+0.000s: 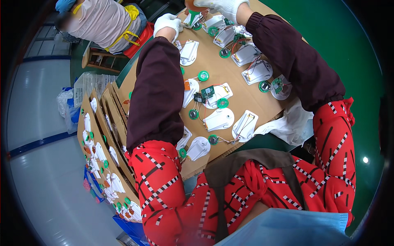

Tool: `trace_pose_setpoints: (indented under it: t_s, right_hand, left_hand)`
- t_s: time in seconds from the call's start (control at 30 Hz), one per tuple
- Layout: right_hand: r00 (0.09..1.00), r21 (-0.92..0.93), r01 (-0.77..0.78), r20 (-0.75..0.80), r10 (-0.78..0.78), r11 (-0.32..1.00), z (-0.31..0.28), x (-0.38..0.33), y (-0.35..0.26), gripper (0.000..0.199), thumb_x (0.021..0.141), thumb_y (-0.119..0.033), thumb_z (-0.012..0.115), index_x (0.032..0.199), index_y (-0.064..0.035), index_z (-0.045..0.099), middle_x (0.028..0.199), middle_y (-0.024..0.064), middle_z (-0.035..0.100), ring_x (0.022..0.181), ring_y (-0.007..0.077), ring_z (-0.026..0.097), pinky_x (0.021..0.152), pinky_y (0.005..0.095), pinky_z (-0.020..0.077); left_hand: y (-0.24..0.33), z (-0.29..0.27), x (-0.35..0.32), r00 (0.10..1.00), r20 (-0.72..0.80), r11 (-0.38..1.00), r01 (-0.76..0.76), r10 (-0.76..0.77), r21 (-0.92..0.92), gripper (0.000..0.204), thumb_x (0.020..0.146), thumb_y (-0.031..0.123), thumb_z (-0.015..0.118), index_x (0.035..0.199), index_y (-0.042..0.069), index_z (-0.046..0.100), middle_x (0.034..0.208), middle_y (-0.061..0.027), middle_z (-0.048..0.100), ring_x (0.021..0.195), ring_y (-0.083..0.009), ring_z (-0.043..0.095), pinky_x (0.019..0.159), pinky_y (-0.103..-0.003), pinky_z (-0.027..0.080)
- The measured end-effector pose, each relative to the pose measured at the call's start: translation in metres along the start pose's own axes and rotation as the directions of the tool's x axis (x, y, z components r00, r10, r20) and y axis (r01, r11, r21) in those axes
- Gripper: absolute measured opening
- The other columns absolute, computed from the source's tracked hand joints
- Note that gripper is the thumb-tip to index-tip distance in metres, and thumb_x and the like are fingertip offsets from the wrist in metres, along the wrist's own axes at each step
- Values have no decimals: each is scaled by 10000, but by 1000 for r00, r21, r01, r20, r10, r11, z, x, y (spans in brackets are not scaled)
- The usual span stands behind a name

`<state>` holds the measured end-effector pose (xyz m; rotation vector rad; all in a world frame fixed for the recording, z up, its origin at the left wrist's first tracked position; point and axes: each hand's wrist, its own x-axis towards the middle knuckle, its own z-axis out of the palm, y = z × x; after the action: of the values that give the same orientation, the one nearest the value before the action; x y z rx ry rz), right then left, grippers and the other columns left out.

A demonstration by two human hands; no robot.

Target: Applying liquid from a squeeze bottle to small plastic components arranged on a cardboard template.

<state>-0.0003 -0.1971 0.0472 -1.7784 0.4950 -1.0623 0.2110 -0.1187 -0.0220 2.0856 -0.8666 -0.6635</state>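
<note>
My left hand (167, 22), in a white glove, is at the far end of a cardboard sheet (242, 96), fingers pinched at the edge of a white plastic housing (191, 19). My right hand (223, 5), also gloved, grips an orange-brown tool with a green tip (193, 11) that points down at that housing. Several more white housings (218, 119) lie over the cardboard, each wired to a round green speaker (203, 75); some carry a small green circuit board (207, 92). Dark sleeve covers hide both forearms.
To my left, cardboard sheets (107, 158) loaded with the same parts lean in a stack over blue bins (130, 226). A white cloth (289, 124) hangs at the cardboard's right edge on the green table (349, 53). Another person (107, 20) sits on a wooden stool at top left.
</note>
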Motion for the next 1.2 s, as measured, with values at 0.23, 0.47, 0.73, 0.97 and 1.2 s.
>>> trace_pose_setpoints:
  t_s: [0.23,0.47,0.73,0.97,1.2]
  right_hand:
    - [992,170,-71,-88,87,983,10,4,5,670,663,-129,837,1267,-41,563,1138,120,662,1007,203,637,877,338,519]
    - [989,109,-145,10,145,983,14,6,10,622,634,-130,852,1200,-27,616,1065,109,690,965,195,648,847,339,530]
    - [1000,5,8,6,-8,1000,10,5,5,602,622,-175,862,1158,-31,629,1049,121,694,956,218,658,866,351,518]
    - [999,-13,21,47,-21,1000,16,7,18,675,607,-241,880,1156,-44,541,1089,122,653,1035,253,620,917,371,484]
    - [992,65,53,111,-60,996,23,6,15,707,612,-263,886,1184,-54,528,1113,120,640,1060,256,604,935,372,470]
  left_hand:
    - [3,-1,-3,1000,-13,999,6,-5,40,219,884,98,625,1063,-18,673,878,-128,725,761,-176,719,708,-283,554]
    - [-2,-1,-3,1000,-12,998,-6,6,57,214,890,130,638,1048,-6,685,871,-118,727,750,-168,715,705,-281,549]
    - [-10,0,5,999,-23,995,-43,45,88,211,893,150,641,1033,2,696,857,-110,726,740,-166,710,700,-286,545]
    - [1,5,1,999,-22,996,-27,29,85,230,892,174,630,1045,21,707,855,-103,730,733,-164,706,712,-289,535]
    - [-13,2,9,997,-74,989,-22,34,149,234,874,187,638,1034,38,720,857,-111,730,752,-166,710,744,-290,534]
